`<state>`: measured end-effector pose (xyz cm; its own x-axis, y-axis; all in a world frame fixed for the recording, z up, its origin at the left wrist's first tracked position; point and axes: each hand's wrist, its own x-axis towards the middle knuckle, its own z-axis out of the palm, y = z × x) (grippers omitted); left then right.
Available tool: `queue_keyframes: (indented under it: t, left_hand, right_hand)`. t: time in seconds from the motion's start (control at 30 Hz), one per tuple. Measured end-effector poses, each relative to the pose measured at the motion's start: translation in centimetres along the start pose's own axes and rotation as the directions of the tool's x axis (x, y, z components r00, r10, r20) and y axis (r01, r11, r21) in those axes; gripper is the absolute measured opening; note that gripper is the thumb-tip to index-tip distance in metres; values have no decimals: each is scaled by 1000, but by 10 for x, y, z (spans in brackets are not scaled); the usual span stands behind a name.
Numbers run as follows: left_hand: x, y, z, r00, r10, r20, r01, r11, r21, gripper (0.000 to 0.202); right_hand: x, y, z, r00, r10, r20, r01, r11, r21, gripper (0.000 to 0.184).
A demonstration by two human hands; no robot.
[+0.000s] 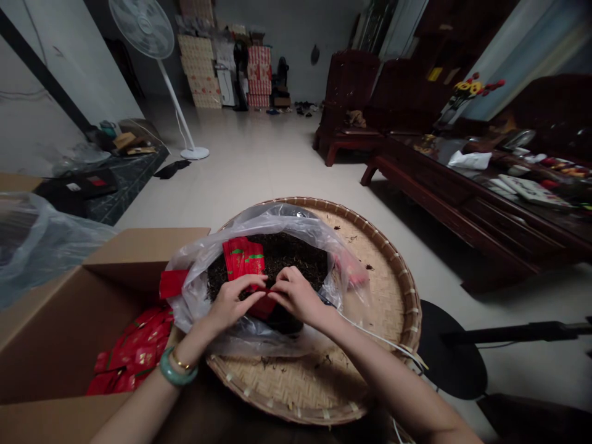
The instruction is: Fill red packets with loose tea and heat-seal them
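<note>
My left hand [235, 300] and my right hand [296, 297] meet over an open clear plastic bag [194, 271]. Between them, both hands pinch the top edge of a small red packet [263, 306]. Dark dried tea leaves [300, 250] fill the bag. A stack of red packets with green marks [243, 258] lies on the leaves just beyond my left hand. Under my fingers there is a dark object [283, 320] that I cannot make out. The bag rests on a round woven bamboo tray [300, 385].
At left, an open cardboard box [50, 327] holds many red packets [139, 351]. A white cable [374, 339] crosses the tray's right side. Beyond stand a fan [185, 123] and a dark wooden table [430, 185]. A round black base [451, 354] is at right.
</note>
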<state>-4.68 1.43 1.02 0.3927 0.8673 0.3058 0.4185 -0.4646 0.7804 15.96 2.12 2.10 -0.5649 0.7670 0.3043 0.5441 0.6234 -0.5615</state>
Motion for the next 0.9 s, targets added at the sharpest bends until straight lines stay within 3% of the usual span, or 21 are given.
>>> queue_keyframes:
  t: [0.1, 0.13, 0.23, 0.27, 0.37, 0.47, 0.57, 0.67, 0.8, 0.9]
  left_hand:
    - [6, 1, 14, 967, -247, 69, 256, 945, -204, 66]
    - [8, 2, 18, 945, -302, 123, 324, 914, -244, 65]
    - [12, 5, 30, 878, -424, 225, 475, 834, -280, 35]
    - [13, 7, 33, 862, -447, 239, 503, 815, -288, 29]
    - [16, 11, 40, 860, -430, 276, 506, 794, -337, 26]
    - [18, 13, 45, 862, -421, 283, 501, 795, -341, 31]
    - [16, 14, 51, 837, -463, 291, 544, 756, -363, 40]
    - [13, 17, 59, 824, -458, 333, 567, 673, -476, 45]
    - [10, 22, 64, 751, -525, 401, 651, 482, -587, 50]
    - [9, 22, 61, 731, -576, 366, 644, 404, -649, 54]
  right_hand:
    - [5, 4, -9, 999, 44, -4, -43, 984, 171, 6]
    - [6, 4, -13, 998, 61, -6, -59, 975, 214, 6]
    - [6, 4, -22, 994, 105, -33, -93, 960, 266, 5]
    - [6, 3, -24, 991, 121, -49, -105, 962, 251, 13]
    - [8, 4, -24, 984, 168, -56, -160, 979, 125, 38]
    - [11, 8, -18, 976, 217, 27, -217, 976, 15, 27]
    - [13, 14, -10, 973, 226, 48, -227, 973, 38, 31]
    - [15, 20, -7, 977, 212, 33, -215, 968, 132, 33]
    - [9, 31, -12, 940, 340, -31, -323, 915, 243, 41]
    - [-8, 39, -20, 904, 422, -72, -412, 903, 123, 34]
